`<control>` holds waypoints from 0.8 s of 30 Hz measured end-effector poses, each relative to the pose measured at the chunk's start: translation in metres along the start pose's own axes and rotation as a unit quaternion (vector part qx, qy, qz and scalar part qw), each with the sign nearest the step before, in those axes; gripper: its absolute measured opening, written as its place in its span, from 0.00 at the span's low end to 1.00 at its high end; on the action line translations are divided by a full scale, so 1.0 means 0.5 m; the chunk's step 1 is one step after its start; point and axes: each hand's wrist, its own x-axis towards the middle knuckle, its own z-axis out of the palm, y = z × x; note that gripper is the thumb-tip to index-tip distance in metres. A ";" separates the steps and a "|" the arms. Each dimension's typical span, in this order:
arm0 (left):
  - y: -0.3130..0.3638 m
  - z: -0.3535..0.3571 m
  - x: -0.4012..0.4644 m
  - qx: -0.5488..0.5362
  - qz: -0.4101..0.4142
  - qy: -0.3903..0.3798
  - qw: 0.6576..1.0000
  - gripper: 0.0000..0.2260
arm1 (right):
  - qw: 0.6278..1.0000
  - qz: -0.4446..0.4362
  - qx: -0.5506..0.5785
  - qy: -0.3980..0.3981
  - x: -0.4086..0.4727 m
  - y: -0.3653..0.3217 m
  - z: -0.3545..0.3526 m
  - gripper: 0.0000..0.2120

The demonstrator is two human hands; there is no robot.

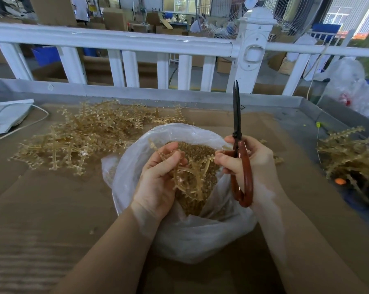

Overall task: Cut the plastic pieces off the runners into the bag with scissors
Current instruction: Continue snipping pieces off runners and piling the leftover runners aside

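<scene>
A clear plastic bag (pixel 179 236) lies open on the cardboard in front of me, with a heap of small amber cut pieces (pixel 197 150) inside. My left hand (pixel 158 179) grips an amber plastic runner (pixel 192 177) over the bag's mouth. My right hand (pixel 251 164) holds the scissors (pixel 238 145) by their red-brown handles. The dark blades are closed and point straight up, away from the runner. The fingertips of my right hand touch the runner's branch.
A big pile of amber runners (pixel 83 136) lies at the left behind the bag. A smaller heap of runners (pixel 349 153) sits at the right edge. A white fence (pixel 126 42) runs along the back of the table. White bags stand at the far right.
</scene>
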 end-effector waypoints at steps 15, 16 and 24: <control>-0.017 0.007 0.003 0.065 0.072 0.058 0.994 0.18 | 0.922 -0.204 -0.319 0.081 -0.029 0.022 0.032 0.12; -0.017 0.007 0.003 0.072 0.075 0.062 0.993 0.18 | 0.913 -0.217 -0.335 0.081 -0.030 0.027 0.033 0.13; -0.006 0.005 0.002 0.035 0.034 0.047 0.998 0.14 | 0.879 -0.211 -0.417 0.099 -0.039 0.077 0.030 0.21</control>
